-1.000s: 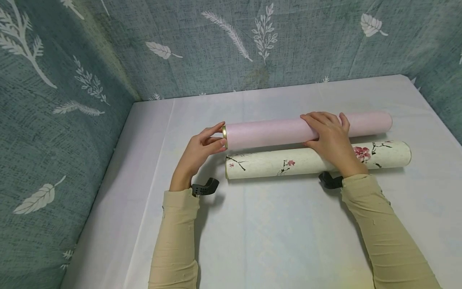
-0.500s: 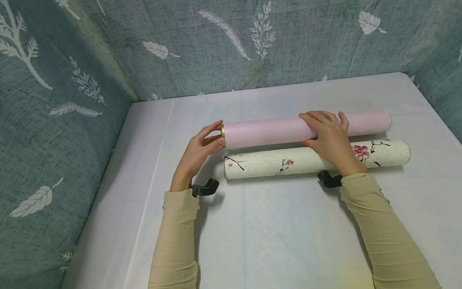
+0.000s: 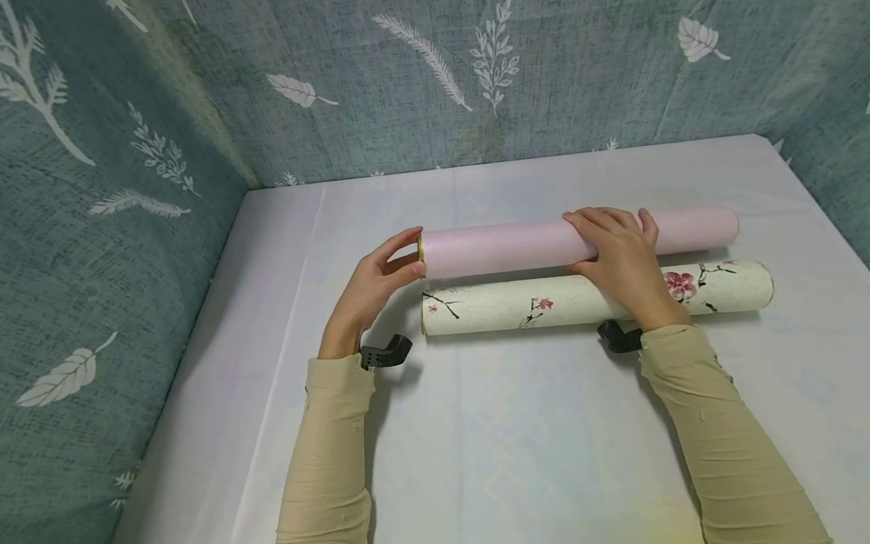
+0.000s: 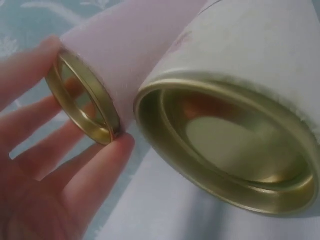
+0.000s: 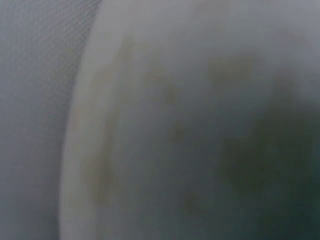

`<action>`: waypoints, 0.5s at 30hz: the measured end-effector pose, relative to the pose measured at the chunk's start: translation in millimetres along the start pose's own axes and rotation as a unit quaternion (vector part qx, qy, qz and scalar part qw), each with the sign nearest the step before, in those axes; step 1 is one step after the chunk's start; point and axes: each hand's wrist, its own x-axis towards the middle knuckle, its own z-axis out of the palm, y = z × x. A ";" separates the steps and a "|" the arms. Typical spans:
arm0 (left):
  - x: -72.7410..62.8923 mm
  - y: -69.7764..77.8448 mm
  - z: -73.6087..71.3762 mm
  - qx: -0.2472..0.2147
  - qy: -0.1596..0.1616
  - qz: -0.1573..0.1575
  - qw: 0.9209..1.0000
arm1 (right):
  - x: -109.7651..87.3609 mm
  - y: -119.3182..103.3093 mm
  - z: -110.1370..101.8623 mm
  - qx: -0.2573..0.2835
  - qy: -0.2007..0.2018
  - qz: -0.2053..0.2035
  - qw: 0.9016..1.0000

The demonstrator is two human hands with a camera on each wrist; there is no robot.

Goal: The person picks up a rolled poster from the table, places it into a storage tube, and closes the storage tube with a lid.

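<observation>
My left hand (image 3: pixel 370 283) pinches the gold end cap (image 4: pixel 103 97) of a pink cardboard tube (image 3: pixel 489 247) between thumb and fingertips, at the tube's left end. The cap sits against the tube's edge, its recessed face towards my palm. My right hand (image 3: pixel 621 257) grips the same tube from above, right of its middle, fingers over the far side and thumb on the near side. Just in front lies a cream tube (image 3: pixel 496 308) with plum-blossom branches, partly under my right wrist. Its gold end (image 4: pixel 235 145) shows large in the left wrist view. The right wrist view is blurred cream surface.
Both tubes are on a table with a white cloth (image 3: pixel 516 438). Green leaf-patterned fabric (image 3: pixel 381 113) stands behind the table and along the left, with more at the right edge. A black wrist mount (image 3: pixel 387 352) sticks out from the left wrist.
The gold rim at the pink tube's left end looks slightly narrower than half a second ago, with the left fingertips shifted slightly right. The right hand keeps its hold; the cream tube stays put.
</observation>
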 end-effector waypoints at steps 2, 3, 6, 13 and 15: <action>1.0 -1.6 0.6 -0.006 -0.003 0.001 1.000 | -0.3 0.3 0.3 -0.003 0.005 -0.001 1.000; 1.4 -2.3 0.8 -0.011 -0.005 0.002 1.000 | -0.4 0.2 0.7 -0.004 0.010 -0.004 1.000; 2.0 -4.4 0.8 -0.024 -0.004 0.007 1.000 | -0.3 -0.1 2.2 -0.005 0.018 -0.010 1.000; 2.8 -3.2 2.6 -0.032 -0.001 0.013 0.999 | -0.4 1.8 3.3 -0.010 0.044 -0.032 0.998; 3.4 -3.0 3.6 -0.030 0.002 0.010 0.999 | -0.3 2.8 3.1 -0.007 0.045 -0.035 0.998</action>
